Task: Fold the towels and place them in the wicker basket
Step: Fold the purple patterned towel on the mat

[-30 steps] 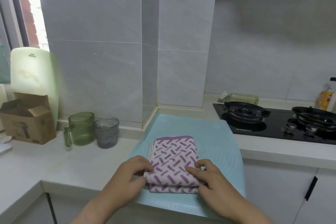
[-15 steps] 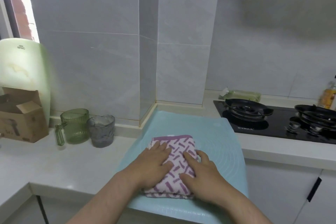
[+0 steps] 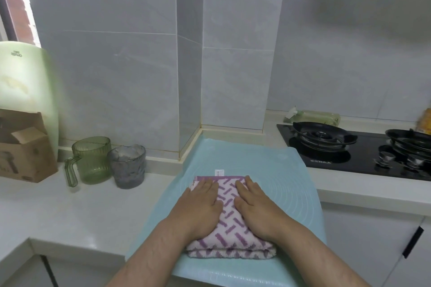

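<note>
— Towel position? Folded towel (image 3: 229,221), purple-patterned, is laid on the light blue mat (image 3: 289,193) at the counter's front edge.

— Hands?

— Left hand (image 3: 200,205) and right hand (image 3: 255,205) are pressed flat on top, fingers extended, nothing gripped.

— Surroundings?

— Green mug (image 3: 93,161) and grey cup (image 3: 127,166) are seen left of the mat, gas hob (image 3: 361,151) to its right.

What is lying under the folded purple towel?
The folded purple patterned towel lies on a light blue mat on the counter. Both hands, left and right, press flat on top. Anything directly beneath stays hidden.
</note>
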### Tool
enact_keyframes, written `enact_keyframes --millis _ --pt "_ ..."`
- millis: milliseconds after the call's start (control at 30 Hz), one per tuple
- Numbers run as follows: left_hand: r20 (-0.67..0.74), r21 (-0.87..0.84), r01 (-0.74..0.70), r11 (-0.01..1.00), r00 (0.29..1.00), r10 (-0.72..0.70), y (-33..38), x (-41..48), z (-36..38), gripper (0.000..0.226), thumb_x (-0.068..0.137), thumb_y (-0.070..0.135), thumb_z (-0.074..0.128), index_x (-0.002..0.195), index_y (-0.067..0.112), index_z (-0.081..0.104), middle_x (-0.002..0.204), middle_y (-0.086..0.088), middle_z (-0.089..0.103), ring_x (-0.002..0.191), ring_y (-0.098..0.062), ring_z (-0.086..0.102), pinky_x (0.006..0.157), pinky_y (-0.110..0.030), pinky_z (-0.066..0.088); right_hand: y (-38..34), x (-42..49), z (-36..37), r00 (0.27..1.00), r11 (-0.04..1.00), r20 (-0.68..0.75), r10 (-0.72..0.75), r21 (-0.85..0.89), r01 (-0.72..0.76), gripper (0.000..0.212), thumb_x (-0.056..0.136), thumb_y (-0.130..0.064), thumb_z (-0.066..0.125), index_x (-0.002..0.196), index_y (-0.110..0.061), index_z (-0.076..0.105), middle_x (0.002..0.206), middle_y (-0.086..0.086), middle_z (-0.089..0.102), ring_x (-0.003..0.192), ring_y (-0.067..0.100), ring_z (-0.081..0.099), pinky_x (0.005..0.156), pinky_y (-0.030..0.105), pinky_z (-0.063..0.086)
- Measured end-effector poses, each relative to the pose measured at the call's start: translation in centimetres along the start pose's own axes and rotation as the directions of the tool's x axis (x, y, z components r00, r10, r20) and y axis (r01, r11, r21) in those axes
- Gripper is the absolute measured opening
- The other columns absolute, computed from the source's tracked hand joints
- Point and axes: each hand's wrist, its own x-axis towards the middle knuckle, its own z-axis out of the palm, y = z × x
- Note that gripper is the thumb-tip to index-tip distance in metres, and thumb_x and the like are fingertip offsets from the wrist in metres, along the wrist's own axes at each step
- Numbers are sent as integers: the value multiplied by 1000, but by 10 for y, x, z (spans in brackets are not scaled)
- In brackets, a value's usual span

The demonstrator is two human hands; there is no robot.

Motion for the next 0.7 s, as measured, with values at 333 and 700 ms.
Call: enact_keyframes --millis 333,700 --pt "-2 -108 40 993 999 -40 -10 7 11 58 105 38 14 155 21 -8 162 7 -13 149 -7 -9 122 -32 -3 14 6 8 998 995 54 -10 -94 15 56 105 -46 15 155 -31 -6 162 -9 -17 150 10 -12 122 32 -6" --pt "-192 -554 17 832 970 -147 -14 -14 7 54 100 29 42 152 25 24 148 15 24 148 -13 15 116 -27 17 0 -21 2 929 989 -342 143 93 -118 30 95 -46 42 85 -22 55 88 -7 59 84 12 56 72 26 46"
